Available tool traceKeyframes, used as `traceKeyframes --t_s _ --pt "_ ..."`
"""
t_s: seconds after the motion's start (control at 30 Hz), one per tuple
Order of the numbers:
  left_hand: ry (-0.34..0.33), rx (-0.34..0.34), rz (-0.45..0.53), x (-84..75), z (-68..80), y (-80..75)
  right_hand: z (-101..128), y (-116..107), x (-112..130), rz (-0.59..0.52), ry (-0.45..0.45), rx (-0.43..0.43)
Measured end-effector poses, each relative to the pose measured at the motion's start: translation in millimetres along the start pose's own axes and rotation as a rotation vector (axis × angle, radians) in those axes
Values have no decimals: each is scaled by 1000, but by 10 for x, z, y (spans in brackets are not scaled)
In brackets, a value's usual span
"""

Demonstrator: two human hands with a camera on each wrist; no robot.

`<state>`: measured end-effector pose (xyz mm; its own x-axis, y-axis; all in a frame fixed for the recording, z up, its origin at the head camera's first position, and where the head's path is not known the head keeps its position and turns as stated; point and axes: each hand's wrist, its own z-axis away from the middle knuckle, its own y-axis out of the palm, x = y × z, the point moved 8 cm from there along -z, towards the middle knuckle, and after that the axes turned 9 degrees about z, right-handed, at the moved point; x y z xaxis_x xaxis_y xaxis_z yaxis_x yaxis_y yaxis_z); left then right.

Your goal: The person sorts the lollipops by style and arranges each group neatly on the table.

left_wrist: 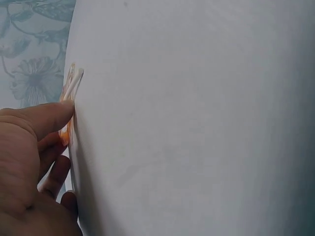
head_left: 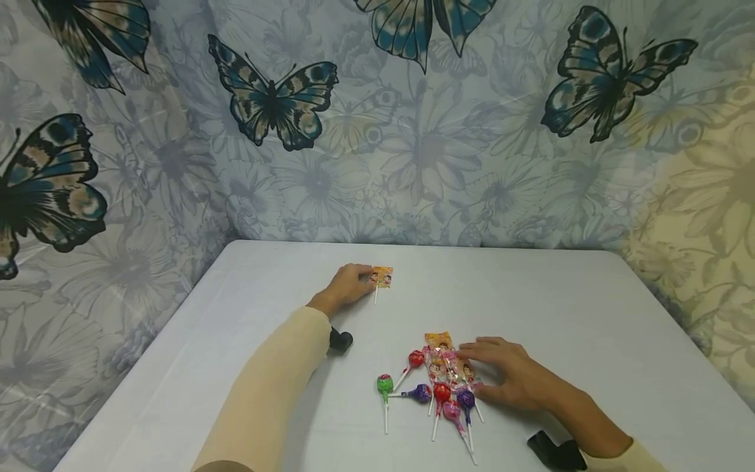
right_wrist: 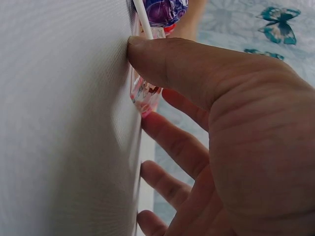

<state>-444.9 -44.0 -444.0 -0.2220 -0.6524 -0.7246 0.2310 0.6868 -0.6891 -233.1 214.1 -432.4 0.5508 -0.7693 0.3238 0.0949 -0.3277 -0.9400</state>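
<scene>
Left arm extended forward across the table (head_left: 590, 308), sleeve to the wrist. Left hand (head_left: 345, 286) lies low at the far middle, thumb and fingertips on a flat orange-wrapped lollipop (head_left: 382, 277) that lies on the surface, its white stick pointing toward the person. The left wrist view shows the thumb (left_wrist: 47, 115) pressed onto the wrapper edge; fingers loosely bent, not closed round it.

Right hand (head_left: 507, 373) rests palm down near the front, fingers spread and nearly straight, fingertips on the flat wrapped lollipops in the pile (head_left: 439, 383). Right thumb (right_wrist: 167, 61) touches the table beside a wrapper. Round lollipops, green, red and purple, lie just left of it.
</scene>
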Motion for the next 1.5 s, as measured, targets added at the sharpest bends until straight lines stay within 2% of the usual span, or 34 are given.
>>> traceKeyframes --t_s 0.23,0.47,0.8,1.13,1.5 --pt "2 -66 40 30 12 -2 5 3 6 9 5 -2" --pt "9 -139 13 44 24 -23 -6 38 8 8 15 15" --pt "-13 -132 23 16 -3 -32 -19 -25 21 33 17 20" --pt "-41 -106 22 -2 -24 29 11 -18 33 -21 -43 4" --pt "-59 -105 20 -1 -5 28 -41 6 17 -27 -43 10"
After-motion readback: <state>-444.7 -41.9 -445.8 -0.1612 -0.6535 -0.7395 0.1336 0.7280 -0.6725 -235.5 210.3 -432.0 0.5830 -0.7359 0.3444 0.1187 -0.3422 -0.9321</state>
